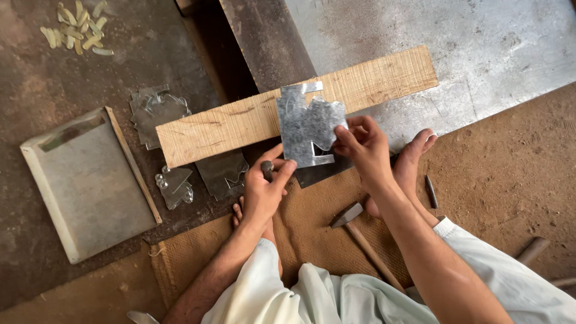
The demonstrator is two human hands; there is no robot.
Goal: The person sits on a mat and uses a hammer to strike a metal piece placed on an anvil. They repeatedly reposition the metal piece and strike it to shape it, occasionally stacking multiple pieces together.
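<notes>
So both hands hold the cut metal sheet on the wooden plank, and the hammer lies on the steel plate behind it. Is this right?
Not quite. The hammer lies on the brown cloth near the person's legs, not on the steel plate. The rest holds: in the head view the left hand and right hand hold the cut metal sheet on the wooden plank.

The person wears loose, pale white clothes made of soft cloth with many folds. The sleeves are rolled up high, so both arms are bare. The left hand (264, 192) and the right hand (363, 147) have no gloves or rings. The feet are bare too, with no shoes.
</notes>
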